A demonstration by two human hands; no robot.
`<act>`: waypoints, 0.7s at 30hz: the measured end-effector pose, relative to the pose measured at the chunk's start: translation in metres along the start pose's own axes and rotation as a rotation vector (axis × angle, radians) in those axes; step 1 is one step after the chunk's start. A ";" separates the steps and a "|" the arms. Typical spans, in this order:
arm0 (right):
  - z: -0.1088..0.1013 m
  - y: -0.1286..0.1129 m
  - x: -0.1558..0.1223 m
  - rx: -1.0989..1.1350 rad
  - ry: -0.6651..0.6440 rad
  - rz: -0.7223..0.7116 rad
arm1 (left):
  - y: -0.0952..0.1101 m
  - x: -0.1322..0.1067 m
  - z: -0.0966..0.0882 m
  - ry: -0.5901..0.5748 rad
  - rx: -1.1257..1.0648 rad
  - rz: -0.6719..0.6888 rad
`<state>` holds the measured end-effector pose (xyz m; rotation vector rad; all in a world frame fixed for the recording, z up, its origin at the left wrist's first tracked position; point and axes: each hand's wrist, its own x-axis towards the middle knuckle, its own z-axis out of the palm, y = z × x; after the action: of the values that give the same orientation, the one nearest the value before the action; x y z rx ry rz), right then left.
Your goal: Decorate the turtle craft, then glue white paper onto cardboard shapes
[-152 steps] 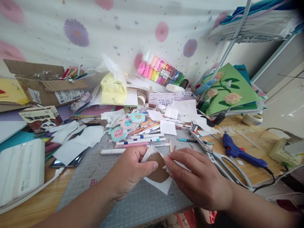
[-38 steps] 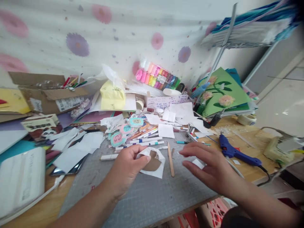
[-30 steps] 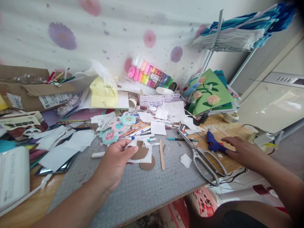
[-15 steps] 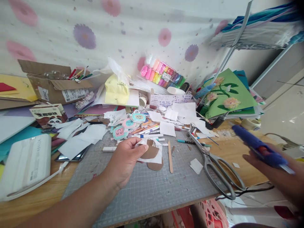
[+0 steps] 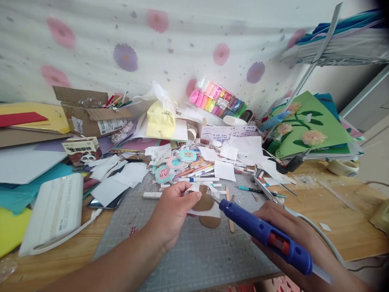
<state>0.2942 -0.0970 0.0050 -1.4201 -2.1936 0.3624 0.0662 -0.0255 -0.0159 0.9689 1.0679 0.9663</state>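
Observation:
My left hand [image 5: 168, 213] pinches a white paper sheet with a brown rounded cardboard piece [image 5: 203, 201] on it between thumb and fingers. My right hand [image 5: 299, 229] is wrapped around a blue hot glue gun [image 5: 258, 225], a clear glue stick jutting from its back end. The gun's nozzle lies at the right edge of the cardboard piece; whether they touch I cannot tell. Just below, a second brown rounded piece [image 5: 210, 222] shows over the grey cutting mat [image 5: 182, 259]. Beside it a wooden craft stick [image 5: 231, 223] is partly covered by the gun.
Scissors [image 5: 271, 194] are mostly hidden behind my right hand. Markers [image 5: 199, 179], paper scraps [image 5: 225, 170] and small teal-and-pink pieces [image 5: 164, 173] crowd the middle. At left are a white power bank [image 5: 54, 215] and a cardboard box [image 5: 91, 115]. Green card [image 5: 306, 121] stands right.
My right hand has brought the glue gun in from the far right to the cardboard piece. My left hand still holds the paper and cardboard. The view has shifted slightly left.

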 end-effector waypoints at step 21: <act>0.017 0.003 -0.005 -0.034 0.045 0.045 | -0.003 0.002 -0.001 -0.034 -0.036 -0.005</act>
<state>0.2894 -0.0990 -0.0117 -1.4835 -2.1443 0.3075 0.0662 -0.0245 -0.0191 0.9494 1.0210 0.9588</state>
